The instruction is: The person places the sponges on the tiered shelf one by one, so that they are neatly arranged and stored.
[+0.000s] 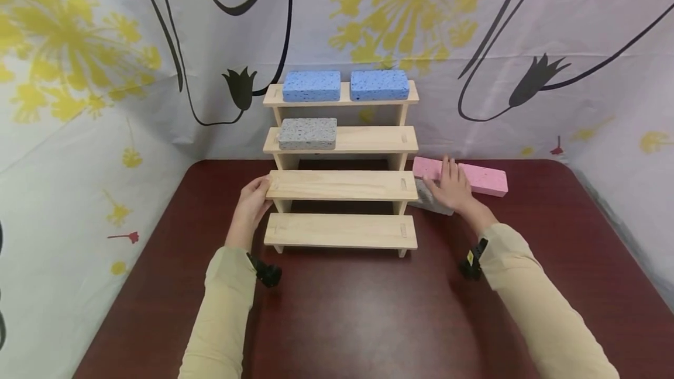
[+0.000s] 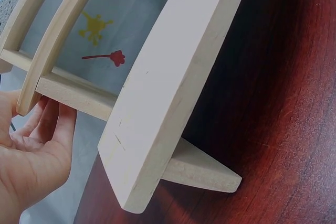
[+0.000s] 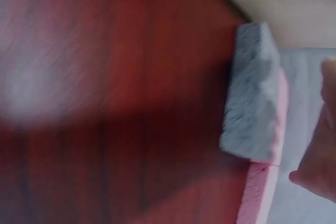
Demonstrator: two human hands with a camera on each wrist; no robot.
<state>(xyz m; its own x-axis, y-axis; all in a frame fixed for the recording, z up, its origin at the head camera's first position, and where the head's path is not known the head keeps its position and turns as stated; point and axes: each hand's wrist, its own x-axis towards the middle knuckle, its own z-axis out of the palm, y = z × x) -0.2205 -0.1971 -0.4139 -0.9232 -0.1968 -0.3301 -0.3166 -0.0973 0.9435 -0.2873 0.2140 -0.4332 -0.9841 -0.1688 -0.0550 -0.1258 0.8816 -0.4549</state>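
Note:
My left hand (image 1: 251,206) grips the left end of a tiered wooden shelf (image 1: 342,185) at its second tier from the bottom. In the left wrist view, its fingers (image 2: 63,124) curl under that end. My right hand (image 1: 454,189), fingers straight, is over a grey sponge block (image 1: 434,202) on the table at the shelf's right side. Behind that block lie pink sponge blocks (image 1: 487,180), partly covered by the hand. Another grey block (image 1: 308,133) rests on the third tier, at the left. Two blue blocks, one left (image 1: 312,86) and one right (image 1: 380,85), sit on the top tier.
The shelf stands on a dark red-brown table (image 1: 337,314). A white cloth (image 1: 210,40) with yellow and dark flower prints hangs behind and along both sides. Small cameras are strapped to both wrists.

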